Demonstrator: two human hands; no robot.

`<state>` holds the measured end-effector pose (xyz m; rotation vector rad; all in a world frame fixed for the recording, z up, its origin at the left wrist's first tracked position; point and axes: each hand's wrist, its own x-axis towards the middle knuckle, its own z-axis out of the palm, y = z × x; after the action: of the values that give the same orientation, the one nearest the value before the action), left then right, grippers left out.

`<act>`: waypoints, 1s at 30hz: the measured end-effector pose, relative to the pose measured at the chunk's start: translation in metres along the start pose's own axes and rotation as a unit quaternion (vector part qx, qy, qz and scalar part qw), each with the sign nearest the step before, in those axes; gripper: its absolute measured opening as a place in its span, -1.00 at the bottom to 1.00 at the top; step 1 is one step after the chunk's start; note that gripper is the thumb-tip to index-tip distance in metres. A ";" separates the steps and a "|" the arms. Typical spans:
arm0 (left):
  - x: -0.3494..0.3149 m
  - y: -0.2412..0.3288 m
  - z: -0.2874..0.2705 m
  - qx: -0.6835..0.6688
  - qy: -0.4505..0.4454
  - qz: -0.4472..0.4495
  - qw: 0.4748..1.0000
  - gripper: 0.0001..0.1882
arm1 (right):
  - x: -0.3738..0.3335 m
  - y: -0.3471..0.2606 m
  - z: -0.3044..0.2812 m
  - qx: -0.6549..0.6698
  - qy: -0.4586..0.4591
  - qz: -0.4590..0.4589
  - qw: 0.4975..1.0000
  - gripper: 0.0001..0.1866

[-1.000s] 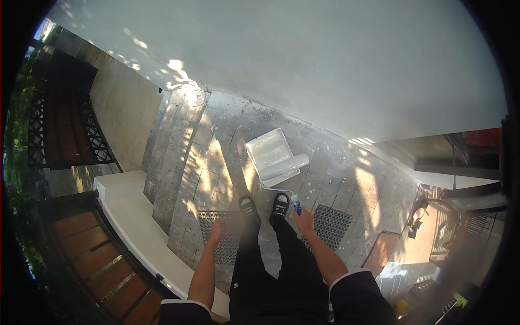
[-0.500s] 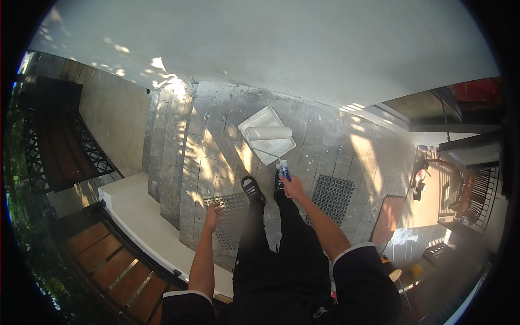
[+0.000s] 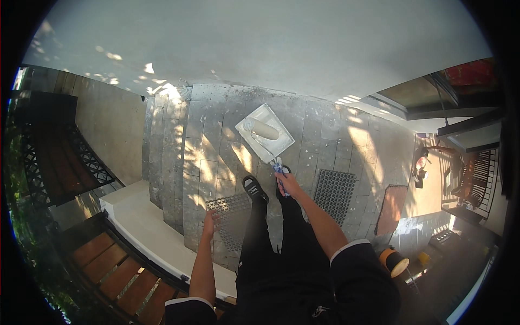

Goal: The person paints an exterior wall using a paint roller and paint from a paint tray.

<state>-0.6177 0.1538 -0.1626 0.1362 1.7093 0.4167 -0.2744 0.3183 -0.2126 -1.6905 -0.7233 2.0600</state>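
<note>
My right hand (image 3: pixel 288 184) is closed around the blue-and-white handle of a paint roller (image 3: pixel 262 129). The roller's pale, thick sleeve lies slantwise over a white paint tray (image 3: pixel 265 112) on the floor. Whether the sleeve presses on the tray or hovers just above it, I cannot tell. Wet-looking white paint coats the tray's inside. My left hand (image 3: pixel 212 221) hangs free with its fingers apart, above a dark perforated mat (image 3: pixel 234 219), holding nothing. My feet, in black slides, stand just on the near side of the tray.
A pale wall (image 3: pixel 271 43) rises beyond the tiled floor. Steps (image 3: pixel 164 162) drop away at left, beside a white ledge (image 3: pixel 132 211) and a wooden slatted bench (image 3: pixel 119 271). To the right lie another perforated mat (image 3: pixel 335 195), a reddish mat (image 3: pixel 391 209) and an orange-and-black cylinder (image 3: pixel 394 262).
The roller sleeve has swung from nearly level to slanting, its right end lower and further left. My right hand has shifted slightly left. My left hand stays open, a little lower.
</note>
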 end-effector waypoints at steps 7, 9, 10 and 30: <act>-0.006 0.008 0.006 0.022 -0.018 0.008 1.000 -0.37 | 0.004 0.011 -0.010 -0.077 0.034 -0.074 0.994 -0.64; -0.009 0.005 -0.003 0.007 -0.013 0.013 1.000 -0.36 | -0.003 0.012 -0.002 -0.135 0.056 -0.110 0.983 -0.63; -0.014 0.003 -0.009 0.006 -0.010 0.018 1.000 -0.36 | -0.006 0.017 0.005 -0.135 0.053 -0.115 0.983 -0.63; -0.040 0.066 -0.039 0.061 -0.012 -0.044 0.997 -0.42 | -0.183 -0.182 0.023 -0.207 0.391 -0.299 0.846 -0.65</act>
<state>-0.6578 0.1940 -0.0978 0.1534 1.7104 0.2447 -0.2647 0.3528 0.0445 -1.9552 -1.2280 0.7101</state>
